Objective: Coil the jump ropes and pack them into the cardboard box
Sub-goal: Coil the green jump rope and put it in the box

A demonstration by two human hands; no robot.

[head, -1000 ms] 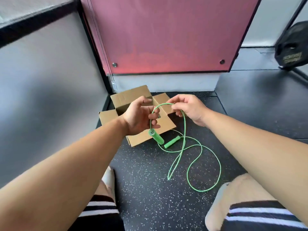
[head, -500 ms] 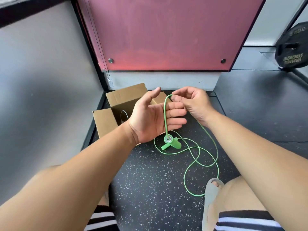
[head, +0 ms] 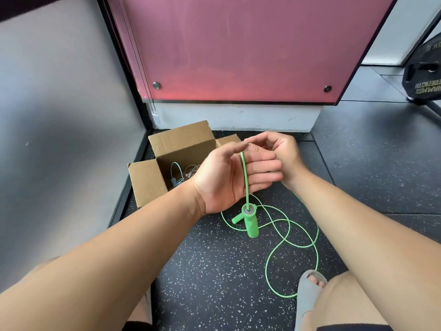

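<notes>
Two bare hands meet above the speckled black floor (head: pixel 210 271), just in front of an open cardboard box (head: pixel 148 182). The left hand (head: pixel 229 177) is held flat, palm toward the camera, its fingers (head: pixel 262 167) stretched out straight and close together, gripping nothing; the cord of the green jump rope (head: pixel 244 177) runs down across the palm. The right hand (head: pixel 281 151) sits just behind the left fingertips with its fingers curled inward, and the top of the cord ends there, but whether they pinch it cannot be told, as the left hand hides the contact. One green handle (head: pixel 251 223) hangs from the cord below the left palm; the second handle (head: pixel 238 219) lies on the floor beside it. The rest of the cord sprawls in loose loops across the floor to the right, its farthest bend reaching a grey sandal (head: pixel 307 295) on the person's foot. The box stands in the corner where a grey wall (head: pixel 59 139) meets a pink panel (head: pixel 238 48), its near-left flap folded outward and its rear flap standing up; a blue rope (head: pixel 176 175) and a paler coil already lie inside. Open floor stretches to the right of the hands, as far as a black weight plate (head: pixel 422 80) at the frame's right edge, while the left side is closed off by the wall.
</notes>
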